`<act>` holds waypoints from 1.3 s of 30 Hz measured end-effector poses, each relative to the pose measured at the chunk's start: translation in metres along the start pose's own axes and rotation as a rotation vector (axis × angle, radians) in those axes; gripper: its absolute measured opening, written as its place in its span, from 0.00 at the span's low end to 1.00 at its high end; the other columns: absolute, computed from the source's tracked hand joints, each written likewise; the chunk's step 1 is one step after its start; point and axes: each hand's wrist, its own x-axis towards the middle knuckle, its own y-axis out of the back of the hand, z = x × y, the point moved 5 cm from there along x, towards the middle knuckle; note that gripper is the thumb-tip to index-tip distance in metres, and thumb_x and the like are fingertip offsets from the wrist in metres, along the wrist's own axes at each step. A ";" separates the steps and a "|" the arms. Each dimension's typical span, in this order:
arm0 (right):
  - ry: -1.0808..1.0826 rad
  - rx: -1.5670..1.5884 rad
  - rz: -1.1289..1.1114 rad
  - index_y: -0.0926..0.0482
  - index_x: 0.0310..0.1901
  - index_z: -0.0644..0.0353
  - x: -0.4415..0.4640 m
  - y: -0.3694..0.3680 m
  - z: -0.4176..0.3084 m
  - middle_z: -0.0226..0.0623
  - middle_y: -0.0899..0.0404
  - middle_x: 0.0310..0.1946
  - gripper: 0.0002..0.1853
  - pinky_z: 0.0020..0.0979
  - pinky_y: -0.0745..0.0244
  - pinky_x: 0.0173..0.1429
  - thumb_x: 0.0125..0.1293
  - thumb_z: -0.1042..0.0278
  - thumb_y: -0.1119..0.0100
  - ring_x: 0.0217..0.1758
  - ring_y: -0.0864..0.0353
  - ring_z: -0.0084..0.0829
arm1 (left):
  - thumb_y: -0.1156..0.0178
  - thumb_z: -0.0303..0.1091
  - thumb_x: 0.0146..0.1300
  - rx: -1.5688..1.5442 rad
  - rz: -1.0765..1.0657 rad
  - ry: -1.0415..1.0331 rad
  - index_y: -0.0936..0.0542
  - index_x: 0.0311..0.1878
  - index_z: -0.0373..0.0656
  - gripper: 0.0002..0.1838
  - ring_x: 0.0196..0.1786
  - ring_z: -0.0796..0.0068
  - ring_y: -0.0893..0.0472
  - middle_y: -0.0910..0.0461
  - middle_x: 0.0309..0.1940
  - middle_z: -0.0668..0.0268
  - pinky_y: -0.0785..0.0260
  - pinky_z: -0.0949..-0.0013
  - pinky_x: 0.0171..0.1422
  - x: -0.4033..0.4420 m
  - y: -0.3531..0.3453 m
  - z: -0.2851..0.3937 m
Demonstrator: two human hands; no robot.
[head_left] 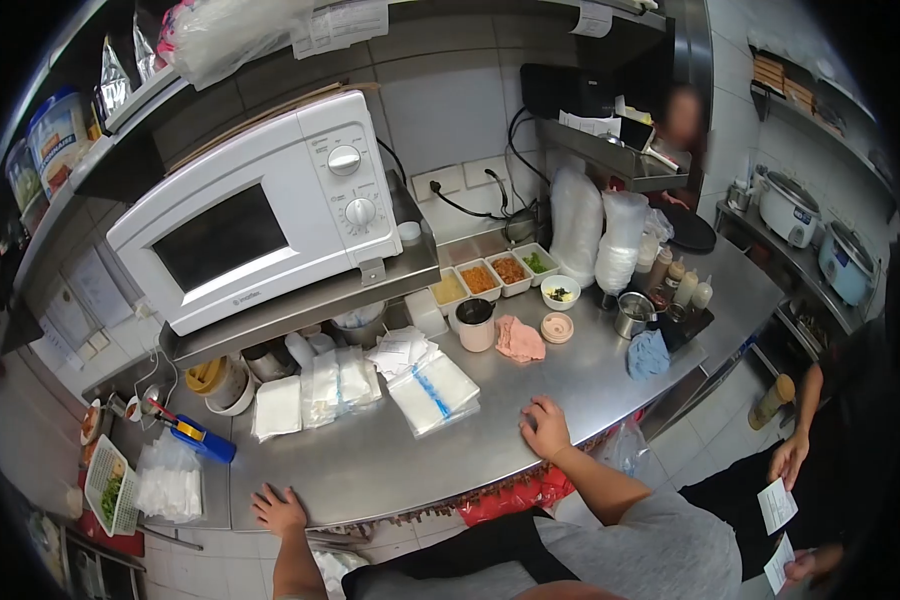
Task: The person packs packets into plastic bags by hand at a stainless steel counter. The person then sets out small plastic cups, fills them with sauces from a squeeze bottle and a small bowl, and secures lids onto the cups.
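My left hand (pixel 278 509) lies flat on the front edge of the steel counter (pixel 370 470), fingers spread and holding nothing. Farther right, my right hand (pixel 545 428) rests on the same counter with its fingers apart and nothing in them. Packs of clear plastic bags (pixel 435 392) lie beyond and between my hands. Behind my right hand are a pink cloth (pixel 520 339), a pink cup (pixel 475 328) with a dark top, and small pink dishes (pixel 557 327).
A white microwave (pixel 260 210) stands on a raised shelf. Food trays (pixel 478 277), a bowl (pixel 560 292), a metal pot (pixel 632 314), a blue cloth (pixel 649 355) and sauce bottles (pixel 686 287) line the back right. At right, another person's hands (pixel 790 460) hold paper slips (pixel 777 506).
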 end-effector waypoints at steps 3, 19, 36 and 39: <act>-0.038 -0.025 -0.042 0.22 0.43 0.57 -0.004 -0.008 0.004 0.47 0.28 0.55 0.15 0.47 0.39 0.67 0.52 0.66 0.38 0.63 0.34 0.52 | 0.54 0.58 0.65 -0.011 0.000 -0.009 0.43 0.73 0.54 0.36 0.75 0.50 0.51 0.51 0.74 0.55 0.58 0.47 0.74 -0.001 -0.001 -0.001; 0.079 -0.007 -0.103 0.22 0.41 0.57 -0.004 -0.018 0.009 0.45 0.27 0.51 0.13 0.46 0.38 0.65 0.52 0.68 0.38 0.61 0.33 0.51 | 0.58 0.62 0.66 -0.009 -0.142 0.006 0.51 0.76 0.59 0.38 0.77 0.50 0.59 0.61 0.77 0.55 0.63 0.43 0.76 -0.017 0.002 -0.001; 0.620 0.900 -0.873 0.23 0.46 0.60 0.007 -0.029 0.020 0.42 0.23 0.48 0.14 0.38 0.32 0.63 0.58 0.70 0.37 0.57 0.25 0.42 | 0.59 0.43 0.71 -0.017 -0.011 0.526 0.45 0.72 0.57 0.27 0.76 0.54 0.52 0.53 0.75 0.59 0.45 0.38 0.68 -0.110 -0.011 0.124; 0.672 0.941 -0.957 0.23 0.45 0.61 0.017 -0.029 0.024 0.42 0.22 0.47 0.13 0.35 0.28 0.58 0.59 0.71 0.38 0.53 0.23 0.41 | 0.58 0.40 0.70 -0.014 0.027 0.534 0.43 0.71 0.57 0.26 0.76 0.54 0.51 0.52 0.75 0.60 0.46 0.37 0.68 -0.118 -0.021 0.139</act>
